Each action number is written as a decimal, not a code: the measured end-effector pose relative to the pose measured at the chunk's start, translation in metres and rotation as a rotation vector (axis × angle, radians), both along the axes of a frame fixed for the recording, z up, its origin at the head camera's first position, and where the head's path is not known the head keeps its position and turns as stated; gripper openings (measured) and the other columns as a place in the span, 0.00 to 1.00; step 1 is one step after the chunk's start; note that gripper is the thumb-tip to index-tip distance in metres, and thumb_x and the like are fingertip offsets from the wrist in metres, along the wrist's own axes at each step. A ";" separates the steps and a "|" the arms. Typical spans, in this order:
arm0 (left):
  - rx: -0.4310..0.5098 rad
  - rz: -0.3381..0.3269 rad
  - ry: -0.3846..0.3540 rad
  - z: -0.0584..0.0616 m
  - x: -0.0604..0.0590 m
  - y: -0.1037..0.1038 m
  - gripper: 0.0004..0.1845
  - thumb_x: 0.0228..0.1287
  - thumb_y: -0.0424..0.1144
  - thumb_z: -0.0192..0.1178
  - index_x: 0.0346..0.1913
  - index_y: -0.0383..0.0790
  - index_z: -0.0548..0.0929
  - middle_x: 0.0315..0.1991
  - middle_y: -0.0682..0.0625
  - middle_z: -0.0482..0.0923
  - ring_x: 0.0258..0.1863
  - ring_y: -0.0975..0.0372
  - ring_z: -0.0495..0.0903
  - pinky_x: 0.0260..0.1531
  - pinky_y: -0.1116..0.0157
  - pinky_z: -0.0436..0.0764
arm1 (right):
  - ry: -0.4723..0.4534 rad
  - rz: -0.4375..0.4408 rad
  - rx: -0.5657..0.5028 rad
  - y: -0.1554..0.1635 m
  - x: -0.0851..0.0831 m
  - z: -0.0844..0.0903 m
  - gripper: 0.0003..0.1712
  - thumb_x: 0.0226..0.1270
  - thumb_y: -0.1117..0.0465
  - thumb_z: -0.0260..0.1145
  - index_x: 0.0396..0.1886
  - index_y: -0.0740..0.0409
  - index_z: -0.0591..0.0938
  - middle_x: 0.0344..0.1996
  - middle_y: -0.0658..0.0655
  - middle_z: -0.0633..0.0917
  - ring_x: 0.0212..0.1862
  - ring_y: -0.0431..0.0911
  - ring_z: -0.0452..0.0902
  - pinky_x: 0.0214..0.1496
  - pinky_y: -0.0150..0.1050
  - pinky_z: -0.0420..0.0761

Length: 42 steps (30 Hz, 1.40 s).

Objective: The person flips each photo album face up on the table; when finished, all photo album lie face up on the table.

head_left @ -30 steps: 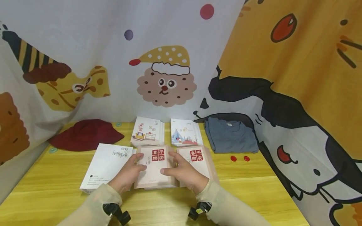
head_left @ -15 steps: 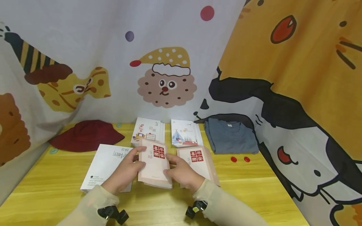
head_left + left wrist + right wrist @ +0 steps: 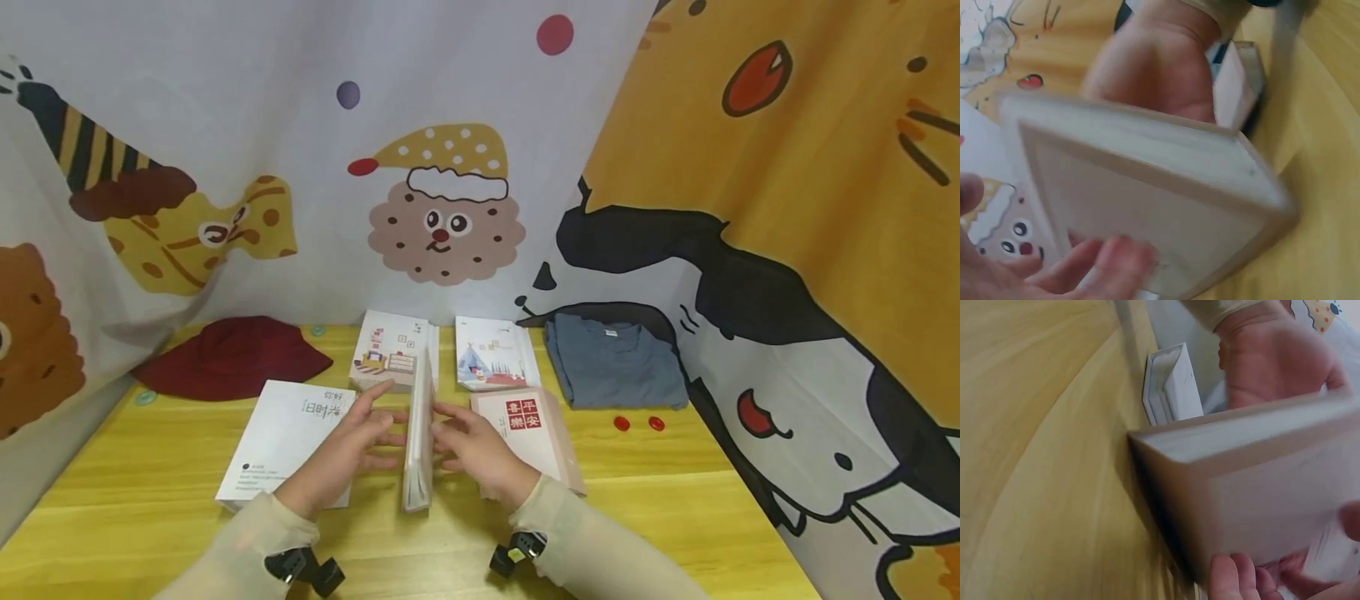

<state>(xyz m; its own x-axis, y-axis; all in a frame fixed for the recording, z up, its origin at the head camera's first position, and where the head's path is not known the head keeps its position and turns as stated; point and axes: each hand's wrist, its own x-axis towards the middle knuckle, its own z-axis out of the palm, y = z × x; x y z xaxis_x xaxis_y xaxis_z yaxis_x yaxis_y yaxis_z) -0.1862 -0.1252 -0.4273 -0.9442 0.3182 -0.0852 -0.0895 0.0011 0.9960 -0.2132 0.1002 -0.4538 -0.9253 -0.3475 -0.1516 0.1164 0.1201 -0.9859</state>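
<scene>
A pale pink book (image 3: pixel 418 442) stands upright on edge between my two hands in the head view, its page edges facing me. My left hand (image 3: pixel 348 442) is at its left side, fingers spread and stretched toward the cover. From the right, my right hand (image 3: pixel 480 450) reaches its fingertips to the opposite cover. Blurred fingers (image 3: pixel 1125 259) overlap the book's cover (image 3: pixel 1147 206) in the left wrist view. In the right wrist view, fingertips (image 3: pixel 1225 575) lie against the lower part of the other cover (image 3: pixel 1272 500).
A similar pink book (image 3: pixel 517 458) lies right, a white book (image 3: pixel 277 442) left. Behind are two illustrated books (image 3: pixel 393 333) (image 3: pixel 491 350), a dark red hat (image 3: pixel 232 358) and a folded blue-grey shirt (image 3: pixel 615 362). Red buttons (image 3: pixel 622 423) and green buttons (image 3: pixel 146 397) sit on the wooden table (image 3: pixel 637 525).
The pink book between my hands lay flat, was then lifted and tilted, and now stands on edge. My fingers have loosened from its sides and spread along the covers.
</scene>
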 end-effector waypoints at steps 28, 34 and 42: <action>-0.242 0.052 -0.114 -0.024 -0.016 -0.010 0.39 0.80 0.44 0.51 0.85 0.39 0.48 0.82 0.24 0.43 0.81 0.33 0.49 0.74 0.34 0.63 | 0.096 -0.061 0.301 0.006 -0.003 -0.004 0.48 0.63 0.58 0.72 0.82 0.60 0.64 0.80 0.69 0.64 0.80 0.65 0.58 0.78 0.66 0.63; -0.296 0.059 -0.107 -0.020 -0.018 -0.011 0.40 0.79 0.46 0.53 0.85 0.40 0.49 0.83 0.25 0.42 0.82 0.32 0.43 0.75 0.32 0.55 | 0.099 -0.050 0.287 0.008 -0.005 -0.004 0.48 0.66 0.59 0.70 0.83 0.60 0.62 0.80 0.72 0.61 0.80 0.68 0.57 0.79 0.66 0.62; -0.418 0.101 -0.008 -0.008 -0.010 -0.010 0.40 0.79 0.47 0.53 0.85 0.40 0.50 0.83 0.28 0.46 0.82 0.33 0.49 0.76 0.33 0.56 | 0.147 -0.094 0.178 0.027 -0.005 0.009 0.44 0.69 0.62 0.68 0.81 0.66 0.62 0.79 0.77 0.60 0.78 0.74 0.57 0.77 0.65 0.65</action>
<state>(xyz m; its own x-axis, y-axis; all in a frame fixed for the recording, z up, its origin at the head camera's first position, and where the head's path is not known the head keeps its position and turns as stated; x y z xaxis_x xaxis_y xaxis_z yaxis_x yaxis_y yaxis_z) -0.1962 -0.1348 -0.4354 -0.9676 0.1606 -0.1950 -0.1180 0.3950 0.9111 -0.2182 0.1268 -0.4453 -0.9689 -0.2390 -0.0640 -0.0080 0.2887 -0.9574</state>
